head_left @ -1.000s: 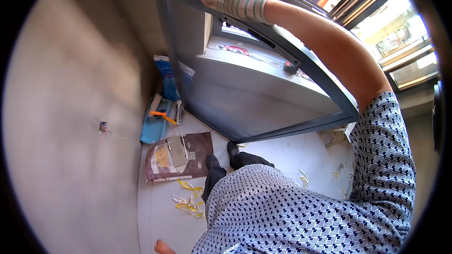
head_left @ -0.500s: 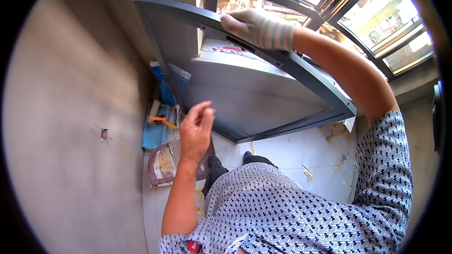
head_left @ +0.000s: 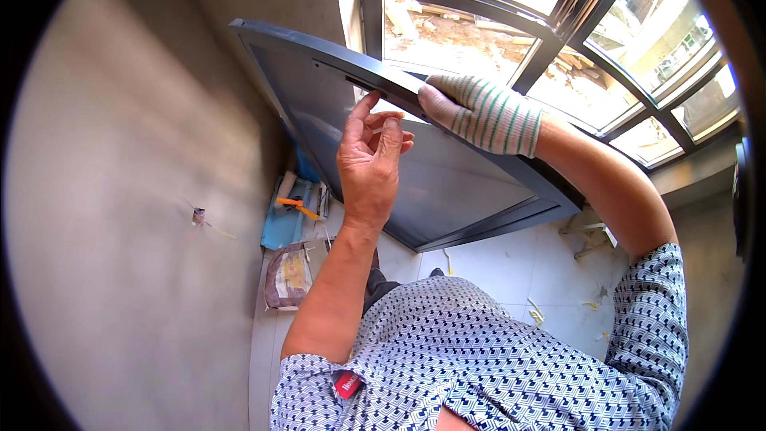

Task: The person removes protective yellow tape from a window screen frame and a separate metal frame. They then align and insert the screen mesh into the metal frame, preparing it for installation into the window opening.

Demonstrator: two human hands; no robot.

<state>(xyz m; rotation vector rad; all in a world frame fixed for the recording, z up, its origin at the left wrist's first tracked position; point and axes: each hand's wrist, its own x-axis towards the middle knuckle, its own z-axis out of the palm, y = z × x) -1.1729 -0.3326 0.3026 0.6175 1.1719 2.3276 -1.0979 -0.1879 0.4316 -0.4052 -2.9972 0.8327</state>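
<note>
A dark grey framed window panel (head_left: 471, 183), see-through in the middle, stands tilted in front of me. Its lower corner is near the floor. My right hand (head_left: 487, 112), in a white knitted glove with green stripes, is closed over the upper edge of the frame. My left hand (head_left: 371, 164) is bare and holds nothing. Its index fingertip reaches the long dark slot (head_left: 363, 84) in the frame edge and looks to be touching it. The thumb is raised and the other fingers are loosely bent, apart from each other.
A dark-framed window (head_left: 550, 36) fills the far right, with timber outside. Against the left wall lie a blue tray (head_left: 283, 227), an orange-handled tool (head_left: 295, 206) and a brown-and-white bag (head_left: 288, 279). Yellow scraps (head_left: 536, 315) litter the tiled floor. Wires stick out of a wall box (head_left: 198, 215).
My left hand has risen to the frame's edge, its index finger reaching the slot. The panel's upper edge has dropped and turned slightly; my right hand, still gripping it, sits lower and further right.
</note>
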